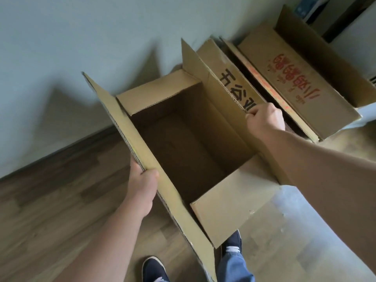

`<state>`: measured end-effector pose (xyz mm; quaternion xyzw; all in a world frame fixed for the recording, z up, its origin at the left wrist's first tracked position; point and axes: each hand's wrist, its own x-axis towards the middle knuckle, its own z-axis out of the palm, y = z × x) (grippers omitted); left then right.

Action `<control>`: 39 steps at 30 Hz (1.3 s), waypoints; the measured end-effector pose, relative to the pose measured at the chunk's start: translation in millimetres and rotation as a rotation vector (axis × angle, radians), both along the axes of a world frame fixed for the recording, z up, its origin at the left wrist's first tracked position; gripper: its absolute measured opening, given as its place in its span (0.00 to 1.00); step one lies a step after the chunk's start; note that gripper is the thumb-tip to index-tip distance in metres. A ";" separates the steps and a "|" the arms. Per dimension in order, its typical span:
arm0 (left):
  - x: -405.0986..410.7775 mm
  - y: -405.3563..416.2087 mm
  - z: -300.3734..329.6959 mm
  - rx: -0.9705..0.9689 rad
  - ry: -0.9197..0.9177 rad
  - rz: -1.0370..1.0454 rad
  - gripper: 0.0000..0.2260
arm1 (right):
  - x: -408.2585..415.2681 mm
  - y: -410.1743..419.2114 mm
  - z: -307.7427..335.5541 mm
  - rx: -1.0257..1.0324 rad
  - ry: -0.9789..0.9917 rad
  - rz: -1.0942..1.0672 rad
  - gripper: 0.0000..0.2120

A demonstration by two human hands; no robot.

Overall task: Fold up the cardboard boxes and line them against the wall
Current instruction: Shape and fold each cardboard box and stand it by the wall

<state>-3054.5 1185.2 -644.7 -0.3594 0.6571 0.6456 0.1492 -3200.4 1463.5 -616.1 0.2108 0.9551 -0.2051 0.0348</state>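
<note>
Cardboard box between both gripping hands.

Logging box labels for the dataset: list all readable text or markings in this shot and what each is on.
"五公" in black, seen upside down, with a third character cut off by the right hand: on the box behind the open box.
Large red characters, upside down: on the box with red print; too blurred to read.
Small red print beside them: too small to read.
Open box: no text visible.
</note>
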 end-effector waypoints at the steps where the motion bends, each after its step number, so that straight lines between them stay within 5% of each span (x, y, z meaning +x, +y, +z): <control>1: -8.0 7.5 -6.9 -0.008 -0.003 0.009 0.38 | -9.6 1.1 -6.4 0.006 0.002 0.014 0.12; 15: -68.3 87.0 -24.5 -0.224 -0.010 0.115 0.34 | -21.1 43.5 -61.2 -0.047 0.025 0.169 0.14; 18: -82.1 94.5 -30.7 -0.263 -0.016 0.129 0.37 | -18.5 43.3 -61.5 -0.044 -0.066 0.302 0.25; 21: -81.8 94.0 -37.6 -0.274 -0.028 0.162 0.36 | -8.7 51.8 -57.2 0.281 -0.139 0.589 0.50; 23: -77.1 93.1 -38.9 -0.275 0.000 0.155 0.35 | 15.6 51.7 -64.8 0.408 -0.054 0.917 0.56; 26: -76.6 92.2 -43.3 -0.261 0.022 0.174 0.35 | 63.2 35.1 -99.5 0.376 -0.125 1.227 0.44; 28: -77.6 95.1 -50.0 -0.279 0.044 0.159 0.36 | 75.1 24.4 -122.7 0.363 -0.362 1.123 0.39; 34: -85.3 113.2 -89.1 -0.440 0.017 0.110 0.38 | 32.5 -11.9 -153.6 0.261 -0.593 1.052 0.48; 36: -93.0 128.4 -99.3 -0.559 -0.093 0.002 0.38 | 4.8 -25.3 -142.8 0.178 -0.534 1.015 0.43; 39: -110.0 148.5 -115.1 -0.658 -0.233 -0.079 0.38 | -53.9 -52.6 -131.5 0.069 -0.174 0.885 0.33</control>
